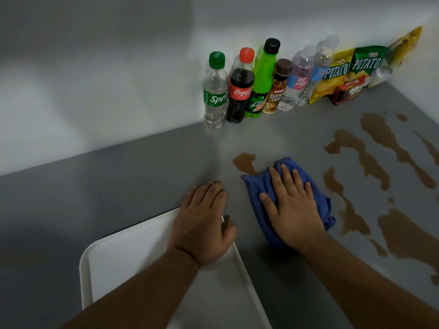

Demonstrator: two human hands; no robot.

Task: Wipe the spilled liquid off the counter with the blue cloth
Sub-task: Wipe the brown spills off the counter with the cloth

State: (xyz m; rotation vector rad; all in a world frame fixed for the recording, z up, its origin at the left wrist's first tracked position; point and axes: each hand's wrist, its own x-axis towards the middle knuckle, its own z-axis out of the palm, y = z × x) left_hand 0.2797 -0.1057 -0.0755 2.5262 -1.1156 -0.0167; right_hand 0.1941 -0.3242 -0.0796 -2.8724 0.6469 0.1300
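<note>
Six bottles [262,74] are lined along the back edge of the worktop [118,198], snack bags [365,64] propped at its far corner; a white tray [123,264] is laid at the front edge

**2 Bare Arms, 2 Bare Hands**

Only 2 arms were in view, each bare from the lower edge of the view to the fingertips. The left forearm [147,288] was broad and smooth, with faint creases across the wrist. The left hand [202,224] showed 4 fingers and a thumb, the thumbnail lying in shadow. The right forearm [370,276] was likewise uncovered and narrowed toward the wrist. The right hand [291,210] showed all 5 digits, slim, with short, rounded nails. Knuckles and tendons stood out faintly on the backs of both hands.
</note>
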